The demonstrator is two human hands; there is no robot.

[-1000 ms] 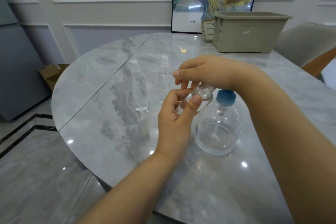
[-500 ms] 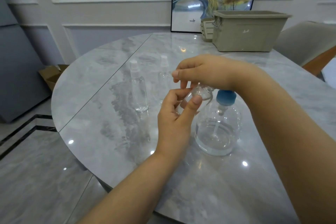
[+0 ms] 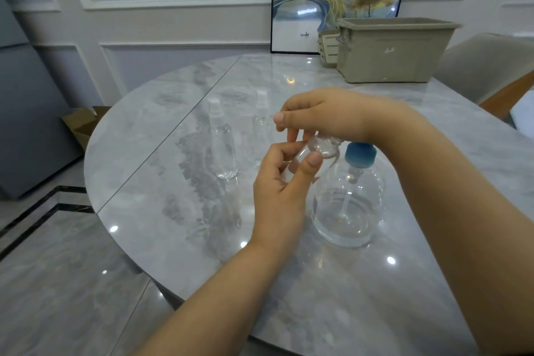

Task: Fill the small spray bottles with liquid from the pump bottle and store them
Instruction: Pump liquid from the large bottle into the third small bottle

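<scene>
Spray bottle [image 3: 319, 147], small and of clear plastic, is held tilted above the glossy marble table [image 3: 173, 211], just left of the pump bottle [image 3: 348, 205]. Its body is gripped by the left hand [image 3: 281, 182]; its top is pinched by the curled fingers of the right hand [image 3: 326, 115]. Little has changed since the earlier frames. Two capped bottles [image 3: 222, 147] stand behind. No writing can be read on the beige bin [image 3: 393, 52].

Bare table [image 3: 161, 153] lies left; two spray bottles [image 3: 222, 150] and the pump bottle [image 3: 348, 205] block the middle
</scene>
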